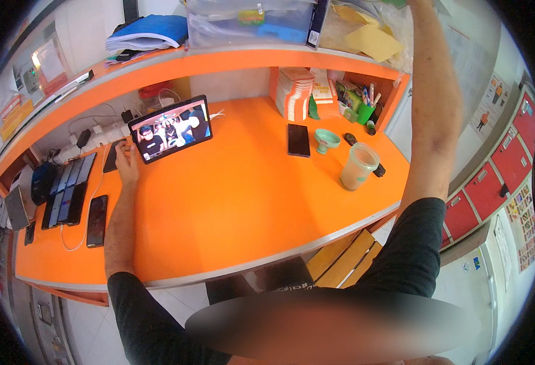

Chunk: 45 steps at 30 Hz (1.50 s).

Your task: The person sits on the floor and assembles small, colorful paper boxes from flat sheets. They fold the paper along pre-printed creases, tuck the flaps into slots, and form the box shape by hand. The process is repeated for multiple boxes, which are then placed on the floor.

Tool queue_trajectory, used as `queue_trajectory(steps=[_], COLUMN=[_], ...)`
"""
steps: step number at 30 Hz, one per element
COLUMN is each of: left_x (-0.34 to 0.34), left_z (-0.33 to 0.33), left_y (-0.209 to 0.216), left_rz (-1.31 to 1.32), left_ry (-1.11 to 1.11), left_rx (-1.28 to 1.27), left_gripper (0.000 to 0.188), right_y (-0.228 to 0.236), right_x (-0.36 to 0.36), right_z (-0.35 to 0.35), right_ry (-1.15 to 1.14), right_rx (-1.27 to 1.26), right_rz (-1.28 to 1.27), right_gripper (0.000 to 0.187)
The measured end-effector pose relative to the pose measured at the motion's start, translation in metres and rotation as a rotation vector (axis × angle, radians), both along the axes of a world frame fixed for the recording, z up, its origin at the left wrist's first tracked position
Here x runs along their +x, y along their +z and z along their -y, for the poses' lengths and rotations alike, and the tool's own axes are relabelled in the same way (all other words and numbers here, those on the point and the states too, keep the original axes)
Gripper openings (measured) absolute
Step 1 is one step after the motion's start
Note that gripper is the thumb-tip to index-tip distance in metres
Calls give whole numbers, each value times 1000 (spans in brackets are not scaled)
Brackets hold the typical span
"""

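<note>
The left hand is beside a lit tablet.

We see a broad orange desk with a pale grey front edge. Toward its back left, we find a black-framed rectangular tablet, propped at a tilt, its screen lit. Just left of it lies a flat black rectangular slab; nearer the front, a glossy black phone. Right of centre, we have a dark rectangular phone, a mint-green plastic funnel-shaped cup and an upright translucent plastic cup.
</note>
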State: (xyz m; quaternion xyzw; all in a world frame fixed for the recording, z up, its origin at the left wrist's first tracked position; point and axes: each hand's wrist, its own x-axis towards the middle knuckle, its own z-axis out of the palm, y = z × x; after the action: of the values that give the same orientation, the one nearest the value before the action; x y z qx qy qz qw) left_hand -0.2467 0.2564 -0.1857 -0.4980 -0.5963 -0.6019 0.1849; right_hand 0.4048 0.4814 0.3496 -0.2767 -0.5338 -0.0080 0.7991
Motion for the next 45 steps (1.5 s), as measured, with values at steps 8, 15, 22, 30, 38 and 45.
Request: queue_trajectory(steps=[8, 15, 22, 30, 38, 45], left_x=[4, 6, -5, 2, 124, 204], left_z=[-6, -12, 6, 50, 189, 230], left_y=[-3, -1, -2, 89, 150, 61], left_rz=[36, -125, -64, 17, 457, 1244], left_ry=[-55, 14, 29, -74, -1017, -783], left_rx=[-49, -34, -26, 367, -83, -314], left_gripper=[37, 38, 37, 34, 105, 91], right_y=[-36, -24, -69, -173, -321, -433], right_x=[-44, -82, -136, -88, -39, -64], right_z=[-85, -84, 42, 163, 229, 304], right_ry=[1334, 1473, 1430, 520, -41, 388], right_rx=[133, 134, 265, 416, 594, 712], right_rz=[-353, -324, -265, -82, 213, 1269], right_gripper=[40, 48, 41, 19, 25, 12])
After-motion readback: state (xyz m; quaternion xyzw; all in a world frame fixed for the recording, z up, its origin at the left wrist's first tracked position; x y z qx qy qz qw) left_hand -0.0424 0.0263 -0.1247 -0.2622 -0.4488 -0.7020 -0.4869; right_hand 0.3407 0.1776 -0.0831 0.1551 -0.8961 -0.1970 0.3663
